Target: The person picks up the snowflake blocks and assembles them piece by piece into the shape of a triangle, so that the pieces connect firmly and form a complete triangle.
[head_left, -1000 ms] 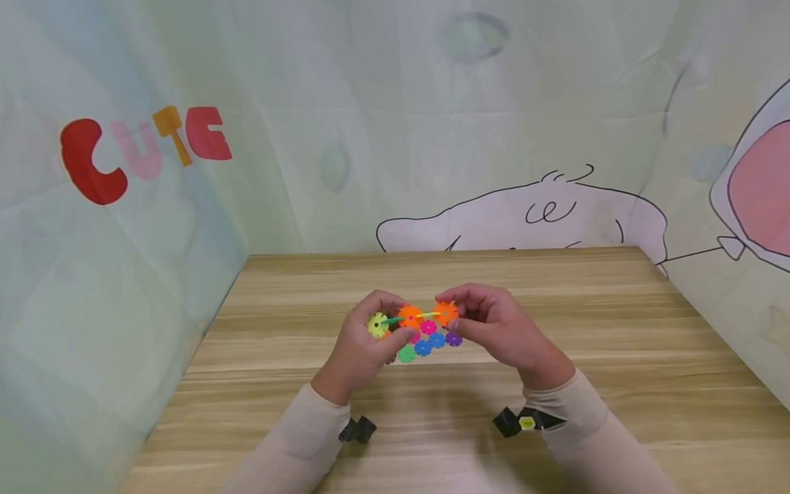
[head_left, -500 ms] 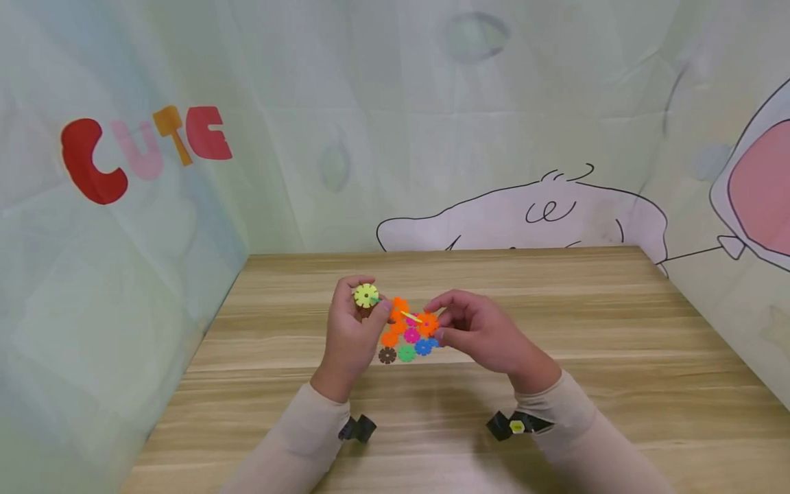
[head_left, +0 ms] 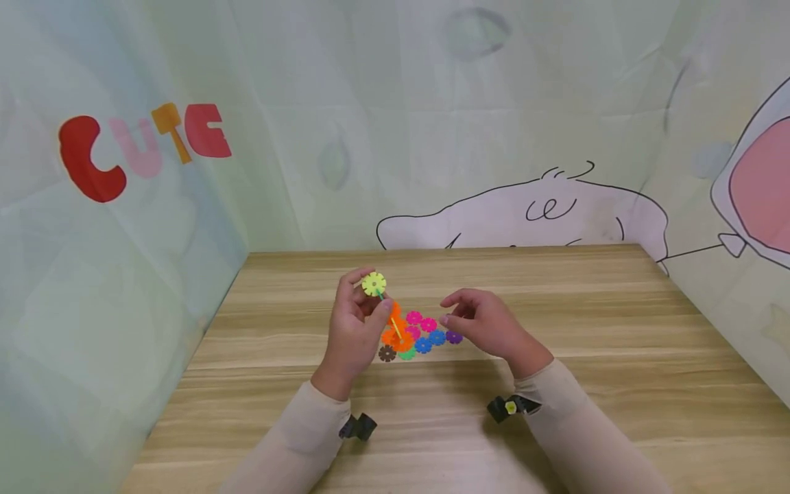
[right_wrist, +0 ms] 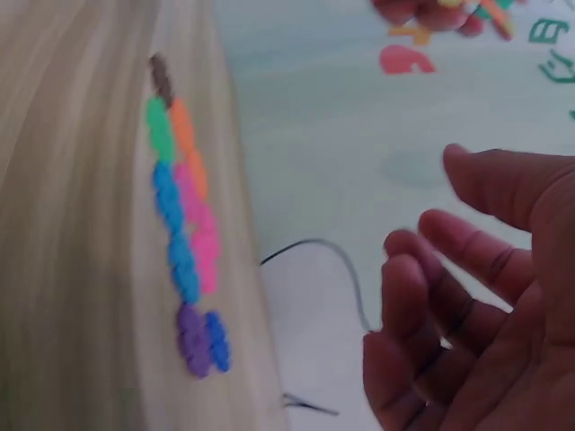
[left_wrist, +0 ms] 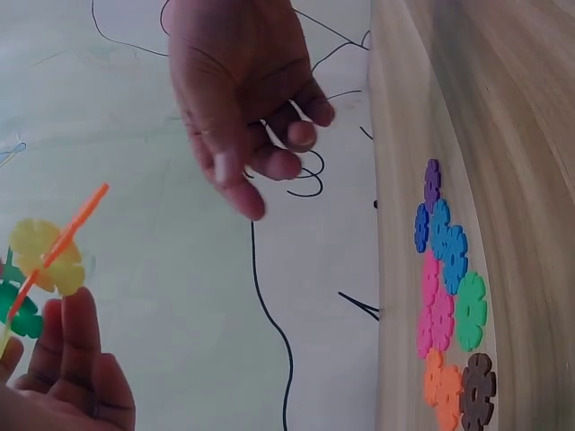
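Observation:
My left hand (head_left: 353, 333) holds a chain of joined plastic snowflake discs above the table, pinched between thumb and fingers. A yellow disc (head_left: 374, 283) tops the chain; green, orange and yellow discs follow, and an orange disc (head_left: 402, 342) hangs at its lower end. To the right, my right hand (head_left: 490, 328) is raised with loosely bent fingers and holds nothing. Loose discs lie flat beneath the hands: pink discs (head_left: 428, 324), blue discs (head_left: 437, 337), a purple disc (head_left: 454, 337), a green disc (left_wrist: 472, 311), a brown disc (head_left: 387, 353) and orange discs (left_wrist: 447, 395).
The wooden table (head_left: 592, 302) reaches back to a printed cloth backdrop (head_left: 395, 137) with cartoon drawings. A black wrist camera (head_left: 358, 427) sits on the left sleeve and another camera (head_left: 505, 409) on the right.
The right hand has let go of the chain's orange end and drawn back to the right. The chain swung from nearly level to steeply slanted, its yellow disc raised by the left hand.

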`<state>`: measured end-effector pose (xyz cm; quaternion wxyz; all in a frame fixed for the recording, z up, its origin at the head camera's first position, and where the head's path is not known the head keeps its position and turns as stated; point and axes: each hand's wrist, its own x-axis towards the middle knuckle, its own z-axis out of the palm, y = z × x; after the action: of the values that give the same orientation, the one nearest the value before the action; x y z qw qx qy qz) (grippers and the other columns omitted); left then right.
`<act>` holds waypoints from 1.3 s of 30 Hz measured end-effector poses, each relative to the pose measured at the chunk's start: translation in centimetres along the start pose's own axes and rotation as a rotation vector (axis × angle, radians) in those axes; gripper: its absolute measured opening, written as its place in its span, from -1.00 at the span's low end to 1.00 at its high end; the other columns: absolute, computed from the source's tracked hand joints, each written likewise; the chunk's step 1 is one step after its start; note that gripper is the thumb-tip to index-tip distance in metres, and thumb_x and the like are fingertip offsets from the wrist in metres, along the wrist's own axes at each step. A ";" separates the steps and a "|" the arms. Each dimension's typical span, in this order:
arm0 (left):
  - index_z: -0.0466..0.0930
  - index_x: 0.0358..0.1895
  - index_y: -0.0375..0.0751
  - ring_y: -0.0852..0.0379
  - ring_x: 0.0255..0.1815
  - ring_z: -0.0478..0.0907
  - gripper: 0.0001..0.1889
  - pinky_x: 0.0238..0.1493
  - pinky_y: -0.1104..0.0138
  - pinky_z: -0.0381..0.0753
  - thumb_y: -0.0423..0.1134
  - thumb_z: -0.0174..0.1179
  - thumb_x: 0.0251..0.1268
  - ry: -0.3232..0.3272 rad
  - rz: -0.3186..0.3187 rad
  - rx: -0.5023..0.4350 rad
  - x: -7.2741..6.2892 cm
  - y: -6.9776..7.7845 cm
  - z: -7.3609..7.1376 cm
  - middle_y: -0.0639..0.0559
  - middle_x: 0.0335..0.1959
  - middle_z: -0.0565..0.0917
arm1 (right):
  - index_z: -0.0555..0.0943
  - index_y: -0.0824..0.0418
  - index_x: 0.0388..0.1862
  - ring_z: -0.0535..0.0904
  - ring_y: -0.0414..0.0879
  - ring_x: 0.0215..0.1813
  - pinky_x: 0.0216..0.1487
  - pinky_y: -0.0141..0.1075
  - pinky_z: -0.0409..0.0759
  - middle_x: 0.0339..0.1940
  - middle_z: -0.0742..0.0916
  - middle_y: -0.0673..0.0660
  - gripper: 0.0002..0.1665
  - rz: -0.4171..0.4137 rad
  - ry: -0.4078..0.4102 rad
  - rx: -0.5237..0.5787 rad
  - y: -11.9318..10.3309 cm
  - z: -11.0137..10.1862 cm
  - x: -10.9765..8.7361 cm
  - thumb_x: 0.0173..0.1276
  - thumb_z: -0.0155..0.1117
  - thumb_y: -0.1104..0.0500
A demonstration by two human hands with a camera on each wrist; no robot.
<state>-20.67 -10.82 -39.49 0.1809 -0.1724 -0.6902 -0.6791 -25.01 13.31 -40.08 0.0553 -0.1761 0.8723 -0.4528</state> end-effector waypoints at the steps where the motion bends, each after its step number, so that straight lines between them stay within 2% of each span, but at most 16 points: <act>1: 0.30 0.44 -0.22 0.06 -0.20 0.57 -0.46 -0.20 0.44 0.62 -0.54 0.15 0.46 -0.012 -0.001 0.002 0.0 0.0 0.0 -0.24 -0.14 0.60 | 0.72 0.21 0.11 0.64 -0.03 -0.32 -0.29 -0.23 0.62 -0.28 0.73 0.11 -0.68 0.038 -0.006 -0.021 0.5 0.1 0.3 0.44 0.44 0.14; 4: 0.31 0.48 -0.15 0.06 -0.24 0.55 -0.43 -0.23 0.43 0.60 -0.53 0.14 0.47 -0.040 0.000 0.007 0.0 -0.1 0.1 -0.28 -0.12 0.59 | 0.73 0.20 0.08 0.62 -0.03 -0.32 -0.30 -0.25 0.57 -0.29 0.72 0.11 -0.68 0.126 -0.038 -0.087 1.8 0.4 0.9 0.42 0.47 0.11; 6: 0.31 0.50 -0.13 0.05 -0.25 0.54 -0.42 -0.23 0.42 0.59 -0.52 0.13 0.48 -0.056 0.005 0.017 0.0 -0.1 0.1 -0.26 -0.13 0.58 | 0.74 0.19 0.03 0.60 -0.03 -0.33 -0.31 -0.25 0.54 -0.32 0.70 0.10 -0.72 0.155 -0.056 -0.132 2.5 0.5 1.2 0.40 0.49 0.12; 10: 0.30 0.51 -0.11 0.06 -0.29 0.49 -0.42 -0.26 0.42 0.54 -0.50 0.12 0.50 -0.072 0.019 0.043 -0.1 -0.3 0.1 -0.15 -0.17 0.55 | 0.75 0.20 -0.02 0.56 -0.06 -0.33 -0.31 -0.26 0.54 -0.33 0.70 0.08 -0.73 0.158 -0.091 -0.231 3.5 0.7 1.4 0.38 0.51 0.11; 14: 0.30 0.51 -0.11 0.05 -0.29 0.48 -0.43 -0.27 0.41 0.54 -0.48 0.12 0.50 -0.083 0.027 0.055 -0.1 -0.2 0.1 -0.13 -0.18 0.55 | 0.75 0.20 0.01 0.55 -0.11 -0.35 -0.32 -0.28 0.53 -0.34 0.71 0.04 -0.70 0.153 -0.122 -0.295 4.2 0.9 1.4 0.36 0.51 0.12; 21: 0.30 0.50 -0.14 -0.12 -0.22 0.51 -0.43 -0.20 0.40 0.57 -0.49 0.11 0.48 -0.108 0.029 0.050 -0.1 -0.2 0.2 -0.19 -0.16 0.57 | 0.76 0.16 -0.12 0.50 -0.11 -0.45 -0.40 -0.28 0.47 -0.47 0.66 0.03 -0.81 0.163 -0.134 -0.287 4.5 1.0 1.2 0.28 0.50 0.23; 26: 0.31 0.49 -0.12 -0.03 -0.21 0.52 -0.43 -0.16 0.40 0.59 -0.48 0.12 0.48 -0.119 0.036 0.063 -0.2 -0.3 0.2 -0.20 -0.17 0.58 | 0.68 0.15 -0.25 0.53 -0.09 -0.42 -0.37 -0.27 0.51 -0.44 0.68 0.03 -0.83 0.166 -0.166 -0.314 4.2 0.9 1.0 0.25 0.51 0.31; 33: 0.32 0.49 -0.14 0.02 -0.22 0.52 -0.45 -0.12 0.39 0.59 -0.45 0.14 0.49 -0.140 0.037 0.064 -0.3 -0.4 0.3 -0.21 -0.19 0.60 | 0.57 0.16 -0.26 0.54 -0.05 -0.30 -0.28 -0.25 0.54 -0.36 0.67 0.05 -0.75 0.189 -0.187 -0.337 4.0 1.0 0.8 0.28 0.53 0.30; 39: 0.32 0.50 -0.12 0.02 -0.22 0.52 -0.44 -0.13 0.40 0.59 -0.46 0.15 0.49 -0.152 0.015 0.059 -0.4 -0.4 0.3 -0.25 -0.17 0.60 | 0.53 0.15 -0.26 0.53 -0.07 -0.37 -0.35 -0.26 0.50 -0.41 0.65 0.06 -0.70 0.152 -0.185 -0.286 4.0 1.1 0.9 0.24 0.54 0.31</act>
<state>-20.53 -10.54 -39.99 0.1381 -0.2231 -0.7205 -0.6419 -26.56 14.29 -43.89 0.1440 -0.1565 0.9298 -0.3005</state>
